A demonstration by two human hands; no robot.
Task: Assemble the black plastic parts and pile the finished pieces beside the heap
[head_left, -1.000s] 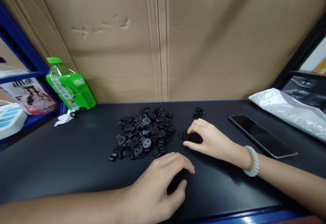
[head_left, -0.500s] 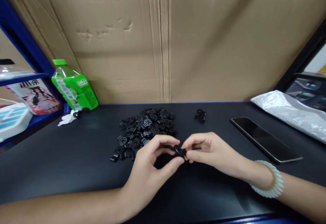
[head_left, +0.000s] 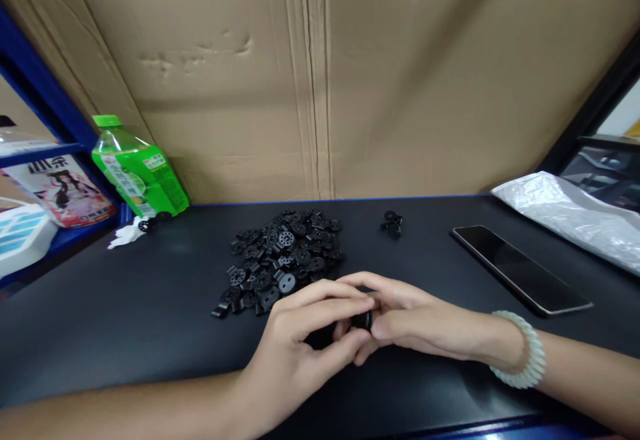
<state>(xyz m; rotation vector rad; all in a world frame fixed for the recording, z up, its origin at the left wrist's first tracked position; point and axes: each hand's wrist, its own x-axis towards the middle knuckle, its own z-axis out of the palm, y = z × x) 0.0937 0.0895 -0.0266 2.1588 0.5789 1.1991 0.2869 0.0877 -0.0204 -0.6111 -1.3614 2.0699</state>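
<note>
Between both hands, low in the middle of the view, is a small round black plastic part [head_left: 362,321], mostly covered by fingers. My left hand [head_left: 310,340] pinches its left side between thumb and fingers. Curled round its right side, my right hand [head_left: 405,317] grips it as well; a pale beaded bracelet [head_left: 523,350] circles that wrist. Just beyond my left hand lies a heap of black plastic parts [head_left: 285,250], many of them round discs with holes and tabs.
A few black parts [head_left: 393,223] lie apart behind the hands. On the right are a phone [head_left: 520,270] and a silvery plastic bag [head_left: 565,217]. At left stand a green bottle [head_left: 143,173] and a crumpled white tissue [head_left: 127,233]. Cardboard [head_left: 225,93] walls the back.
Both hands have come closer together and slightly lower, the fingers now wrapping further round the black part. My right hand has turned, and more of the part is hidden.
</note>
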